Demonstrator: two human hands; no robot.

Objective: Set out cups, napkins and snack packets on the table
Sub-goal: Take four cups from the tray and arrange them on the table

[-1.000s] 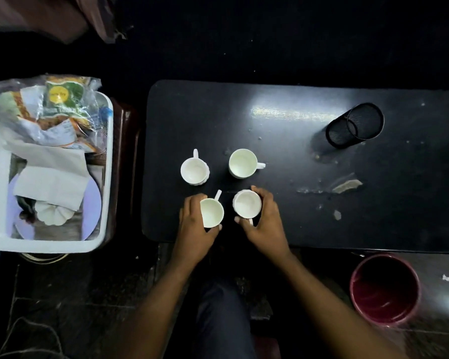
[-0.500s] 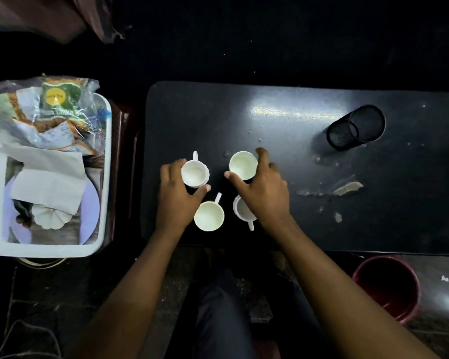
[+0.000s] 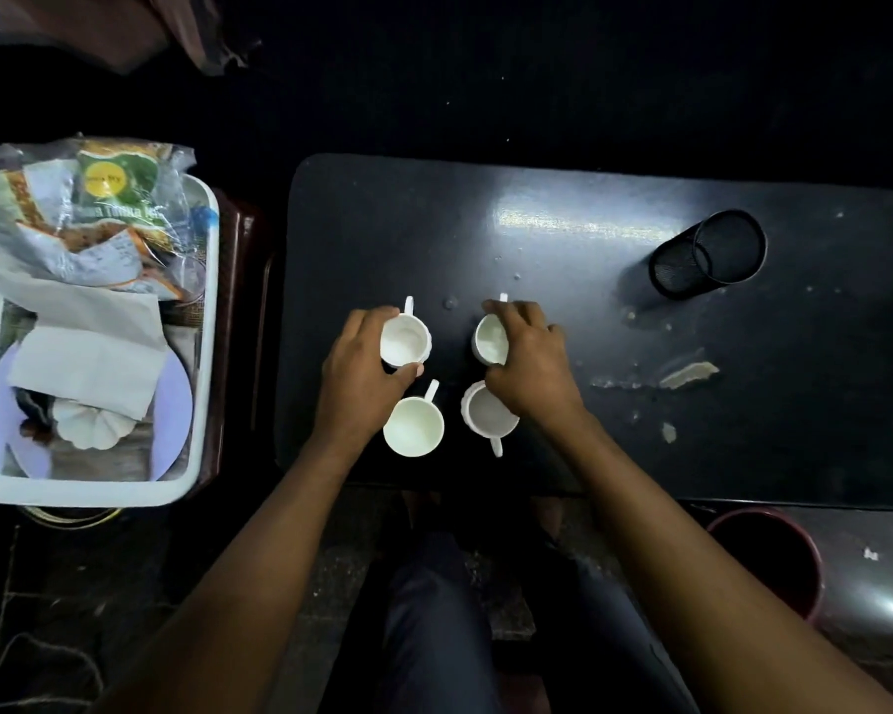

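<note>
Four white cups are standing in a square on the dark table [image 3: 563, 445]. The left hand [image 3: 362, 378] is curling around the far-left cup [image 3: 406, 342], thumb and fingers [image 3: 367, 322] touching its wall. The right hand [image 3: 529, 363] is closing over the far-right cup [image 3: 490, 342]. The near-left cup [image 3: 413, 427] is sitting just below the left thumb; the near-right cup [image 3: 485, 414] is lying partly under the right palm. Napkins [image 3: 89, 363] and snack packets [image 3: 94, 213] are waiting in the white tub [image 3: 205, 353], well left of the fingers.

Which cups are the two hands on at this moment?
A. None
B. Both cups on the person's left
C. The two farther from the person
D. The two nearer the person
C: the left hand wraps the far left cup and the right hand covers the far right cup, while the two near cups stand free.
</note>
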